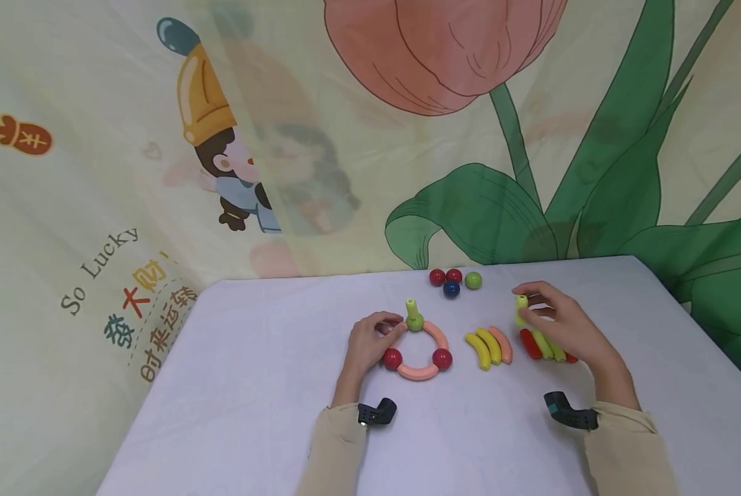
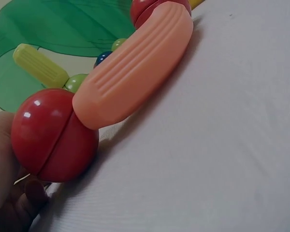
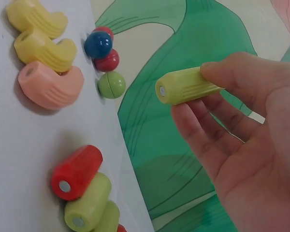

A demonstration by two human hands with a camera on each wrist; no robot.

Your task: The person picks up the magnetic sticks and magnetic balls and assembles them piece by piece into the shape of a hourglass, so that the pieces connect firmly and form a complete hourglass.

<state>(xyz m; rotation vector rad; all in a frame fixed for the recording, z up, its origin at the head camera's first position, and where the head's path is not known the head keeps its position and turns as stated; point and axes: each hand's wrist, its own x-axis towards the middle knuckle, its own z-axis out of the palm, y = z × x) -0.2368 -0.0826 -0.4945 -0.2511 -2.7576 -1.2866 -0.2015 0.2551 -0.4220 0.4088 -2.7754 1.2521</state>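
Observation:
A ring of magnetic toy pieces lies on the table, made of curved pink rods point(image 1: 417, 373), two red balls point(image 1: 442, 359) and a green ball point(image 1: 414, 322). From the green ball rises a straight yellow-green rod point(image 1: 410, 306). At the ring's left side, my left hand point(image 1: 370, 341) holds it between thumb and fingers, covering that stretch. The left wrist view shows a red ball point(image 2: 55, 135) beside this hand, joined to a pink rod point(image 2: 135, 67). My right hand point(image 1: 562, 324) pinches another yellow-green rod point(image 3: 186, 87), raised above the table, its metal-tipped end showing.
Yellow curved rods point(image 1: 483, 348) and a pink one point(image 1: 502, 344) lie right of the ring. Farther right, partly below my right hand, are red point(image 1: 530, 344) and green straight rods point(image 1: 542, 345). Red, blue point(image 1: 451, 289) and green balls point(image 1: 473, 280) sit near the table's back edge.

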